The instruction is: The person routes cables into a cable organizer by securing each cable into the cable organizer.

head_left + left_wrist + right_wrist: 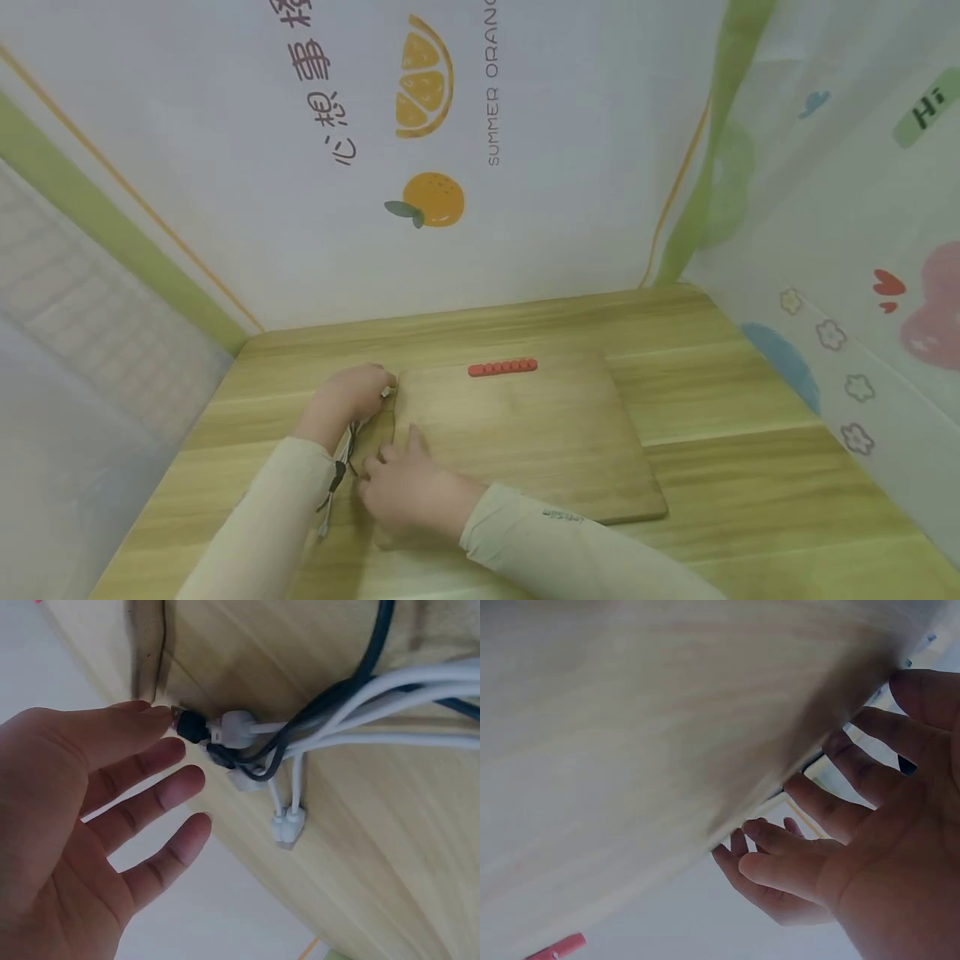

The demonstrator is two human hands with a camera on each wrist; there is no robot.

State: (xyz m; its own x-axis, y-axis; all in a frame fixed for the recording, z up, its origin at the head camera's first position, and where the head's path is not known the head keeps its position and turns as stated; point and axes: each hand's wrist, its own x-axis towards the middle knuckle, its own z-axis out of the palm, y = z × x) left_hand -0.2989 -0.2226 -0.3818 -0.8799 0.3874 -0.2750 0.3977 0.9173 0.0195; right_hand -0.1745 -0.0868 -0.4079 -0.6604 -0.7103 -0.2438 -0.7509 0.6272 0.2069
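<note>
A bundle of black and white charging cables (339,475) lies along the left side of a wooden board (540,442). Near the board's far left corner is my left hand (362,392). In the left wrist view, its thumb and forefinger pinch the tip of a black cable plug (192,725), while the other fingers stand apart from it. White plugs (238,729) sit close beside that one. My right hand (408,492) rests at the board's near left edge, fingers spread. The right wrist view shows its fingertips along the board's edge, partly hidden behind it.
A red strip with round bumps (502,367) lies on the far part of the board. The wood-grain table (735,400) extends around it. Printed white sheets (570,167) hang behind and at both sides.
</note>
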